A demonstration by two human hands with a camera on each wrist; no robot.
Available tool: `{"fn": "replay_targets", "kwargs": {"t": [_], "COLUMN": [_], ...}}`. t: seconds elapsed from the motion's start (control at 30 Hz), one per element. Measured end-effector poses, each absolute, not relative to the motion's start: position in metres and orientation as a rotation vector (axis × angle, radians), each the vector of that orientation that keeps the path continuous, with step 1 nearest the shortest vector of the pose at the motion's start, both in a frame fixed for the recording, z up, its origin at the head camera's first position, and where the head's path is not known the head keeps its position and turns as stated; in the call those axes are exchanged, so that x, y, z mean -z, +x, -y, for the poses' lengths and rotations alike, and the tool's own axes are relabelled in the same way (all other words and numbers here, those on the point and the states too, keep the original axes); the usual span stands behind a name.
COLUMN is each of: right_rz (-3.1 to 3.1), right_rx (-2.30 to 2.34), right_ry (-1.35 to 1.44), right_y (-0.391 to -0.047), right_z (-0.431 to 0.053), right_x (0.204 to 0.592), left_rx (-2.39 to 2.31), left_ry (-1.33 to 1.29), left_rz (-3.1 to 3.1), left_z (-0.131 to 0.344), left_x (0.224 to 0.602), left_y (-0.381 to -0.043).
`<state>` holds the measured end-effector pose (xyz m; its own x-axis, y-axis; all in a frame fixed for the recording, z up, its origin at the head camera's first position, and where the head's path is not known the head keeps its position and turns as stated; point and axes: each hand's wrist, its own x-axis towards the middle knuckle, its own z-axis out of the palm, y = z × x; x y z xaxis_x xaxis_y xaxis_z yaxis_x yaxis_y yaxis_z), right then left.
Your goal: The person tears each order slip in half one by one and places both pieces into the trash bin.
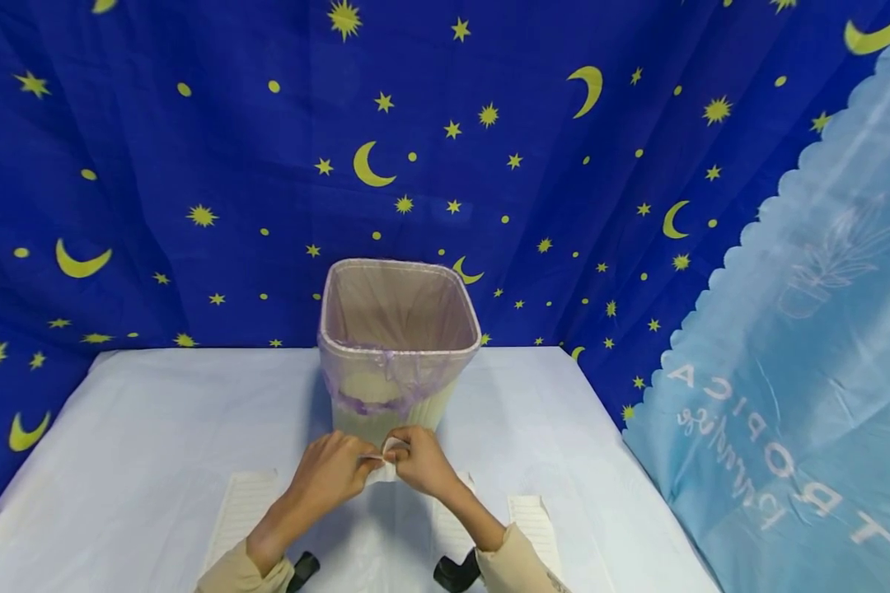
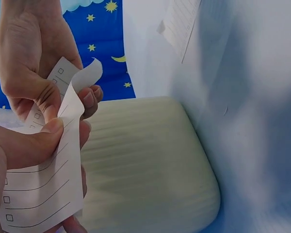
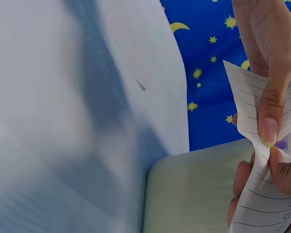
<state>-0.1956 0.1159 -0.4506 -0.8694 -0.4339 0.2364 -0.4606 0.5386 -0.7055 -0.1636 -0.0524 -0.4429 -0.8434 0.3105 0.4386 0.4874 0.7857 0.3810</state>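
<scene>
From my end I see a table spread with smooth white cloth [image 1: 601,445], backed by a deep-blue curtain [image 1: 267,165] printed with yellow moons and stars; a pale-blue scalloped curtain [image 1: 823,371] with reversed white lettering hangs at right. A cream ribbed plastic bin [image 1: 374,424], lined with a translucent purple bag [image 1: 437,375], stands near the back edge. Flat lined paper strips [image 1: 534,523] lie either side of the forearms. Just in front of the bin, above the cloth, is a white sheet of ruled paper [image 2: 39,199] with small printed checkboxes, bent and curling. My left hand [image 1: 330,468] and right hand [image 1: 421,463] both pinch it tightly, thumbs nearly meeting; I can't tell whether it is torn.
</scene>
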Motion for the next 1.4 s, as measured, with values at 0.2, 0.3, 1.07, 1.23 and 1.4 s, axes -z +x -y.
{"fn": "replay_targets", "kwargs": {"t": [0.2,0.3,1.07,1.23,1.4], "right_rz": [2.786,2.811,2.678,2.648,2.704], "right_rx": [-1.391,-1.421,-0.527,-0.474,-0.468], "right_ry": [0.711,0.742,1.133,1.090,1.052], "right_y": [-0.196,-0.196,-0.181,-0.179,-0.178], "right_z": [-0.116,-0.118,-0.128,-0.127,-0.128], "right_x": [0.456,0.456,0.447,0.449,0.448], "left_rx": [0.736,0.775,0.864,0.847,0.787], "left_ry": [-0.594,-0.565,-0.448,-0.415,-0.455], "left_rz": [2.631,2.665,2.874,2.843,2.832], "left_z": [0.053,0.054,0.055,0.053,0.051], "left_x": [0.443,0.442,0.445,0.447,0.448], "left_y": [-0.162,-0.162,-0.162,-0.161,-0.160]}}
